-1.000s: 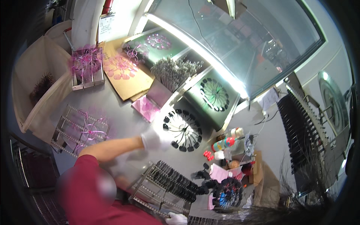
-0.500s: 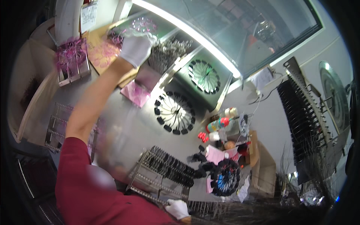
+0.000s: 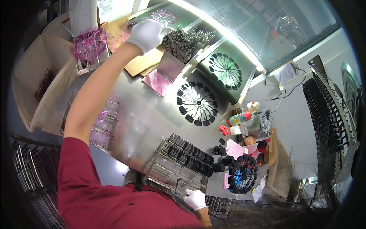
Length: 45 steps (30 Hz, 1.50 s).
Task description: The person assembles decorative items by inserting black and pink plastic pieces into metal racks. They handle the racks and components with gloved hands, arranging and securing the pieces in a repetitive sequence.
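"Count?"
"Left hand (image 3: 150, 35) beside one wire bundle (image 3: 187, 41), can't tell grip; right hand (image 3: 195, 200) grasps one black-loaded rack (image 3: 167, 186) by its edge."
"Around?"
"Three black-petalled rings (image 3: 199, 102); left forearm (image 3: 91, 87) half-hides pink-filled rack (image 3: 100, 145)."

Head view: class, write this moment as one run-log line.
gloved left hand: near wire bundle | gloved right hand: touching metal rack | black-tipped ring: on table

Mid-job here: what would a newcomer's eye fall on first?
Probably the bright tube light slanting across the top, then the flower-like ring of black pieces on the grey table near centre. The white-gloved left hand stands out at upper left, beside the bundle of thin wires.
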Each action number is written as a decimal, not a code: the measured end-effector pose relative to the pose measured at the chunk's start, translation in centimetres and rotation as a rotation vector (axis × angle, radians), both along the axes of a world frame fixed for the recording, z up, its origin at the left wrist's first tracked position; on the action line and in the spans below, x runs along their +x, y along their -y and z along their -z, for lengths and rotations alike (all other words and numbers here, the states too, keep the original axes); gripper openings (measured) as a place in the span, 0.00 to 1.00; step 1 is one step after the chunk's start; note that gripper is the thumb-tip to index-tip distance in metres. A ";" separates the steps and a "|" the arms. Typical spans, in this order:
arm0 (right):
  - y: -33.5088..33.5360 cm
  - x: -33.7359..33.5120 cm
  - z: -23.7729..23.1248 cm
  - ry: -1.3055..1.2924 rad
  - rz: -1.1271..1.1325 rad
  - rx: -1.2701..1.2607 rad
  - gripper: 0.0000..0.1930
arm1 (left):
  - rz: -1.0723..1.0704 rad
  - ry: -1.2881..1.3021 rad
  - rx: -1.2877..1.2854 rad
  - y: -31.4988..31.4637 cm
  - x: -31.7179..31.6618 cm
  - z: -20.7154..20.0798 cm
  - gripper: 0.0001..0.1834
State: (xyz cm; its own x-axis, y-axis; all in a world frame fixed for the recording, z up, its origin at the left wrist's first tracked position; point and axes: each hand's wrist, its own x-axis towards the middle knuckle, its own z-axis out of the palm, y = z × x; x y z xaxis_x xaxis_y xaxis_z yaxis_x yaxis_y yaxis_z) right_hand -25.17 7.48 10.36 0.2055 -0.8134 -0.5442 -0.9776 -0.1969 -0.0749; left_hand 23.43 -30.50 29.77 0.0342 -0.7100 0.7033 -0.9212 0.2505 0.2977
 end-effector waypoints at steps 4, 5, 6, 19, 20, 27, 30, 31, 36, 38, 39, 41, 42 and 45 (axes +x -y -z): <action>0.0 -0.1 0.2 0.089 0.000 0.001 0.17 | 0.090 -0.053 0.262 -1.9 -0.2 -2.3 0.18; 0.4 0.3 -0.1 0.095 0.002 0.049 0.17 | 0.084 -0.001 0.183 -1.3 -0.1 -0.8 0.17; 0.3 0.2 -0.1 0.087 0.002 0.023 0.17 | -0.004 -0.008 0.107 -1.3 -0.4 0.2 0.17; 0.5 -1.9 -1.0 0.063 -0.132 -0.059 0.17 | 0.284 -1.233 0.267 -12.8 -0.4 12.6 0.09; 0.2 -2.1 -0.6 0.065 -0.149 -0.069 0.18 | 0.230 -1.474 0.398 -13.9 -2.4 13.3 0.09; 1.2 -2.0 -1.7 -0.019 -0.144 0.041 0.23 | -0.004 -1.626 0.579 -16.0 -3.6 20.4 0.09; 1.0 -2.8 -1.0 -0.035 -0.124 0.002 0.22 | -0.050 -1.700 0.587 -16.8 -3.0 22.0 0.09; 1.0 -2.7 -1.4 -0.016 -0.121 -0.039 0.22 | -0.070 -1.713 0.567 -17.3 -2.5 22.6 0.10; 1.2 -3.8 -0.9 0.058 -0.109 -0.093 0.22 | -0.076 -1.781 0.536 -18.6 -1.9 24.2 0.09; 1.1 -3.8 -0.8 0.097 -0.076 -0.126 0.18 | -0.050 -1.791 0.568 -18.9 -1.9 24.7 0.09; 1.1 -3.9 -0.9 0.112 -0.085 -0.169 0.15 | -0.071 -1.807 0.559 -19.0 -2.0 24.6 0.09; 1.0 -4.0 -1.1 0.142 -0.103 -0.192 0.15 | -0.112 -1.839 0.544 -19.9 -2.0 24.5 0.10; 1.2 -3.9 -1.4 0.159 -0.116 -0.205 0.15 | -0.197 -1.911 0.486 -20.9 -1.9 25.2 0.11; 1.5 -3.5 -1.7 0.199 -0.055 -0.198 0.16 | -0.164 -2.016 0.464 -24.5 -3.0 30.7 0.14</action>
